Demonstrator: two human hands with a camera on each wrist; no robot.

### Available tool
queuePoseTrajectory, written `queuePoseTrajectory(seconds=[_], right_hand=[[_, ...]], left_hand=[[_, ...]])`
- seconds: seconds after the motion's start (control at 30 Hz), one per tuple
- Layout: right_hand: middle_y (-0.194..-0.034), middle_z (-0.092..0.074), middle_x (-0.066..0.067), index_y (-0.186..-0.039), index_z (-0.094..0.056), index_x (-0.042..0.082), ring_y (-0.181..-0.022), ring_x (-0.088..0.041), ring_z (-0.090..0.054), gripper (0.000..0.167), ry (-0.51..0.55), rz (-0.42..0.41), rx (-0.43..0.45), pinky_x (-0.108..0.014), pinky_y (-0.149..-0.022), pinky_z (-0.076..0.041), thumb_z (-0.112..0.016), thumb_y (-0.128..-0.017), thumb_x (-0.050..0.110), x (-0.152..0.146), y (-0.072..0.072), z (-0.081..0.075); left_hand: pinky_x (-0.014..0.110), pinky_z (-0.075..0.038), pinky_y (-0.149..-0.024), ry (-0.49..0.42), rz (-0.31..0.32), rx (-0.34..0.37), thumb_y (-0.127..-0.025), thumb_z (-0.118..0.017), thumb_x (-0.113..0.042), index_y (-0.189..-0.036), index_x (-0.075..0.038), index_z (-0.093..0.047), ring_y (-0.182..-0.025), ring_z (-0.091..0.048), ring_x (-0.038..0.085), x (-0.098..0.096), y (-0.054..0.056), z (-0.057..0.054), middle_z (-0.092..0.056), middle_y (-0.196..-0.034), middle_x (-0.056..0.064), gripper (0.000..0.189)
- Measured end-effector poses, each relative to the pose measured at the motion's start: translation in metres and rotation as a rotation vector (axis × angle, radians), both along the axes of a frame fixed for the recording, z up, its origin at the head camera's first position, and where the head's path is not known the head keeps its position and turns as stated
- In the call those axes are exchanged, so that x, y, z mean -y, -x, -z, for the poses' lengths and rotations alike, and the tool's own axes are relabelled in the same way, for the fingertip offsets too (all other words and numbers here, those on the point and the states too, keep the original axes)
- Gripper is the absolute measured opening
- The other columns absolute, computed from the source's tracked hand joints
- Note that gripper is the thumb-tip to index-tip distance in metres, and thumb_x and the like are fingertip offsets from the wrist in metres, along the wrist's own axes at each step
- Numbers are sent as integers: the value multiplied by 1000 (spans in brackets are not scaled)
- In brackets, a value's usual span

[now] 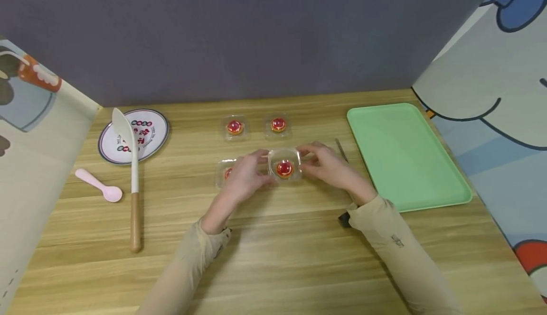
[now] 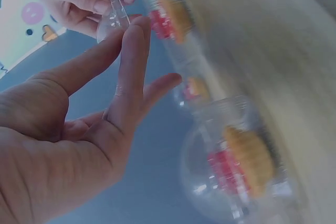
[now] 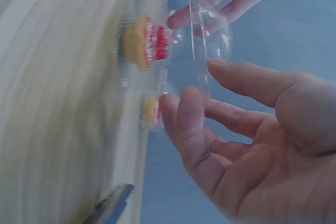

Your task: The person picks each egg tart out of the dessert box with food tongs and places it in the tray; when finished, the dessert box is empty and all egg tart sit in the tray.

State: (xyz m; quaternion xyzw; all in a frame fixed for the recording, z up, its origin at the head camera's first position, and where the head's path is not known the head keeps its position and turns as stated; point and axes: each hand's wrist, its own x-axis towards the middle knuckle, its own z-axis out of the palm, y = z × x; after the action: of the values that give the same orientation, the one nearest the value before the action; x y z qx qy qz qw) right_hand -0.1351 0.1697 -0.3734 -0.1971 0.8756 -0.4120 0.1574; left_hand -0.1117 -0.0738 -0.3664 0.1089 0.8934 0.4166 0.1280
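Note:
Between both hands is a clear domed plastic lid point(image 3: 215, 30), raised above a clear plastic base that holds a small red-topped tart point(image 1: 284, 168). My left hand point(image 1: 248, 175) pinches the lid's left edge with thumb and fingertips. On the opposite edge, my right hand point(image 1: 326, 165) pinches it too, its other fingers loosely bent. A gap shows between lid and base in the right wrist view. Just left, partly covered by my left hand, sits another packed tart point(image 1: 228, 173). Its dome is on in the left wrist view.
Two packed tarts, one left point(image 1: 234, 126) and one right point(image 1: 278, 125), stand behind. A knife point(image 1: 341, 149) lies partly under my right arm, beside a green tray point(image 1: 410, 158). At left are a plate point(image 1: 155, 137), a long-handled spoon point(image 1: 135, 177) across it, and a pink spoon point(image 1: 112, 193).

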Motion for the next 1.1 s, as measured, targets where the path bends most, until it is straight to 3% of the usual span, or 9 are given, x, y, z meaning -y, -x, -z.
queuePoseTrajectory(seconds=[0.07,0.2,0.33,0.6,0.73,0.9,1.1], right_hand=[[-126,-65,-27,-148,-53,-11,-100,-38,-72,49,19,15,-6,-43,-80,-67,-68,-102,-1,0,-4,-4],[-117,-67,-24,-152,-48,-9,-80,-28,-72,51,116,12,24,-39,-70,-67,-64,-105,-2,-3,-9,-8],[-114,-65,-26,-153,-46,-7,-78,-22,-70,48,264,19,52,-34,-70,-65,-59,-107,-5,-13,-15,-8],[-113,-61,-36,-130,-58,-14,-87,-25,-73,25,493,71,59,-36,-78,-67,-48,-114,2,-30,-26,-4],[-108,-63,-32,-126,-59,-13,-89,-31,-74,27,500,100,72,-42,-80,-67,-44,-116,7,-34,-29,-2],[-104,-66,-32,-121,-61,-12,-87,-28,-75,16,409,124,50,-44,-80,-67,-57,-109,-1,-39,-33,-1],[-114,-66,-32,-130,-58,-12,-89,-39,-74,27,328,132,85,-48,-81,-66,-64,-104,-6,-46,-41,2]], left_hand=[[35,-67,-78,-31,-17,4,-85,-87,-1,-151,6,-53,-87,-80,29,1,-3,-5,-67,-137,26,74],[41,-68,-75,-186,-33,7,-91,-80,5,-150,8,-51,-83,-80,30,1,-8,-12,-71,-129,28,66],[48,-68,-74,-336,-26,2,-94,-74,11,-145,8,-53,-79,-79,33,0,-10,-14,-74,-113,26,55],[50,-68,-74,-388,12,-80,-95,-76,9,-102,5,-68,-81,-79,34,-9,-11,-11,-72,-95,16,11],[47,-68,-74,-363,68,-99,-96,-73,9,-100,4,-70,-80,-78,36,-14,-13,-9,-72,-95,18,7],[44,-68,-78,-356,150,-34,-101,-64,12,-110,9,-73,-86,-78,37,-15,-14,-4,-75,-109,25,14],[46,-68,-72,-327,187,14,-101,-70,2,-116,8,-73,-80,-77,30,-19,-17,1,-76,-105,21,17]])
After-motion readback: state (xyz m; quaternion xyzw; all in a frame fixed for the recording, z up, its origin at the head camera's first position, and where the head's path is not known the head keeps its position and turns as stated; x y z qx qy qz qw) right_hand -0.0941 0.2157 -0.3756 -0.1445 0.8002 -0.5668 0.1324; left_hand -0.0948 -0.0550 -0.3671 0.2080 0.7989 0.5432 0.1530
